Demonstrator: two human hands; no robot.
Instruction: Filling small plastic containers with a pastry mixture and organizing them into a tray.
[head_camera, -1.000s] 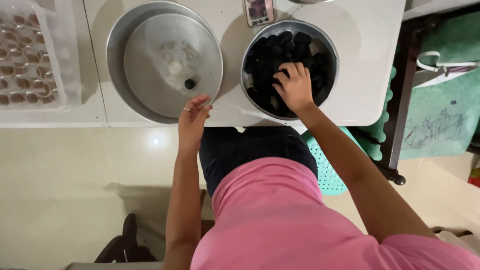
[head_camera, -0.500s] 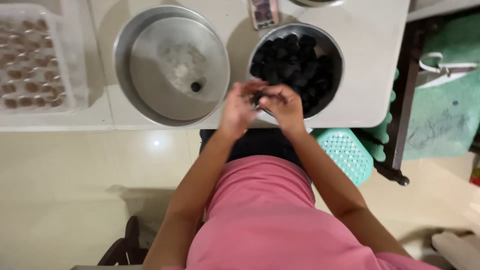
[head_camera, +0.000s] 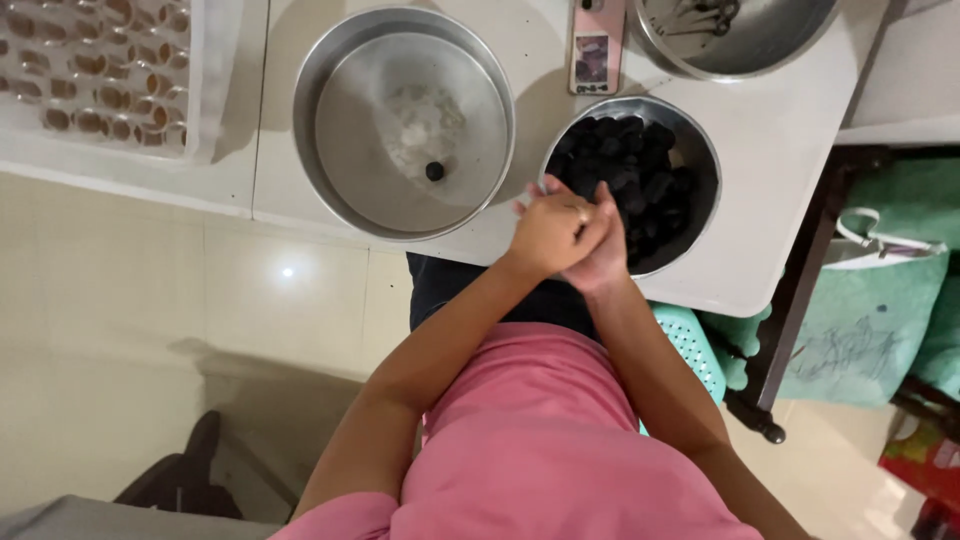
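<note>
Clasped hands (head_camera: 572, 235) beside dark-lump bowl (head_camera: 700, 150)

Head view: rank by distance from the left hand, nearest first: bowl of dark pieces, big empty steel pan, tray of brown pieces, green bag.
From the left hand, pressed against the right hand:
1. Round steel bowl of black pieces, just beyond the fingers.
2. Large round steel pan, to its left on the white table.
3. Green bag, far right, and white tray of brown pieces, far left: too close to call.

Glossy cream tiled floor (head_camera: 130, 330) below the white rectangular table (head_camera: 780, 200); right of the table, green cloth bag (head_camera: 860, 330) and dark wooden frame (head_camera: 790, 300).
</note>
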